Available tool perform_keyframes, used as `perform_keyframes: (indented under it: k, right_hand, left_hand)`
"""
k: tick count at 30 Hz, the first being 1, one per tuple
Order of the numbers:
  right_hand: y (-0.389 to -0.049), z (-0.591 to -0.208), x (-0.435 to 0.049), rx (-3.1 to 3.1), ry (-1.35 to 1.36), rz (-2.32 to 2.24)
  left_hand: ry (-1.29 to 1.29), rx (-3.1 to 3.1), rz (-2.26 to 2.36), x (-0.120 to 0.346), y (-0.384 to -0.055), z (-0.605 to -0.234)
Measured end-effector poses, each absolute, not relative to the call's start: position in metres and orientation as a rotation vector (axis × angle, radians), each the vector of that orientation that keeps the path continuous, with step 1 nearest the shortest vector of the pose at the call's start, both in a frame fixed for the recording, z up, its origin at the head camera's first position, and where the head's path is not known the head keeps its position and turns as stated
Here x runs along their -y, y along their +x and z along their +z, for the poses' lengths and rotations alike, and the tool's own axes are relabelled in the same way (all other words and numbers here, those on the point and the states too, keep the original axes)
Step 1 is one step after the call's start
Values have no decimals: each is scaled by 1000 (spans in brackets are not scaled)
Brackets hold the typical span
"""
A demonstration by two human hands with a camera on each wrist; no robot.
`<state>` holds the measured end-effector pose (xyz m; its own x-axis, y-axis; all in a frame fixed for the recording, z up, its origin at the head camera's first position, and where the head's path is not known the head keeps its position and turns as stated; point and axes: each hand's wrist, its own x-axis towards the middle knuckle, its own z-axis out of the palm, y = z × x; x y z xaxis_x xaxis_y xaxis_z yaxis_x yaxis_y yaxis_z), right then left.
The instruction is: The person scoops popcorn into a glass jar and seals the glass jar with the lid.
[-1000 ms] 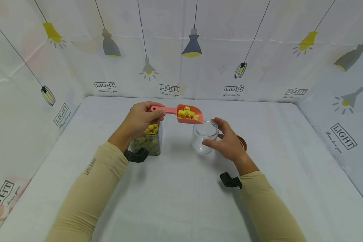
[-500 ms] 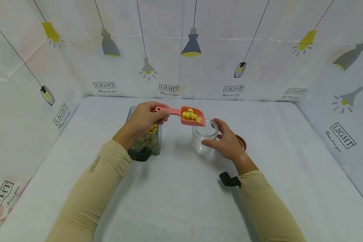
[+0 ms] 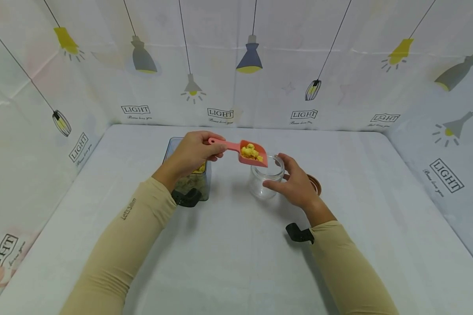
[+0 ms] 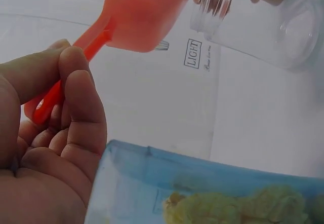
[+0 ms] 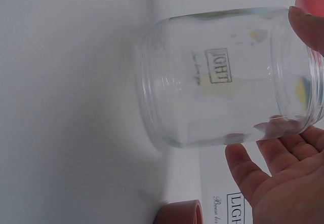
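Note:
My left hand (image 3: 195, 151) pinches the handle of a pink scoop (image 3: 242, 160) between thumb and fingers. Yellow popcorn (image 3: 251, 152) lies in the scoop, whose front lip overlaps the mouth of a clear glass jar (image 3: 265, 186) in the head view. Around the jar's upper part, thumb on the near side and fingers on the far side, curls my right hand (image 3: 295, 181). No popcorn shows inside the jar (image 5: 223, 77) in the right wrist view. Below the left hand stands a clear bluish square container (image 4: 136, 163) with more popcorn in it, partly hidden by that hand.
A brown round lid (image 3: 315, 184) stands just right of the jar, partly behind my right hand. The white-covered table (image 3: 236, 262) meets cloth walls printed with lamps at the back and sides. Dark wrist cameras (image 3: 299, 233) stick out from both forearms.
My left hand has carried the scoop a little rightward and down, its lip now over the jar's mouth and tipped slightly. My right hand and the jar stay put.

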<state>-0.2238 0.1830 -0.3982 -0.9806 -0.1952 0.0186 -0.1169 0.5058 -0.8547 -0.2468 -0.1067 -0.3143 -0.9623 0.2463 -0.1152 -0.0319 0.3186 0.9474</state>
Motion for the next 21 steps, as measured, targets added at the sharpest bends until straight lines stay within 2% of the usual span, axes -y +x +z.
perform_keyframes:
  k: [21]
  right_hand:
    - [-222,-399,-184,-2598,-267,-1552]
  left_hand:
    - [280,-2456,1514,93,-252,-299]
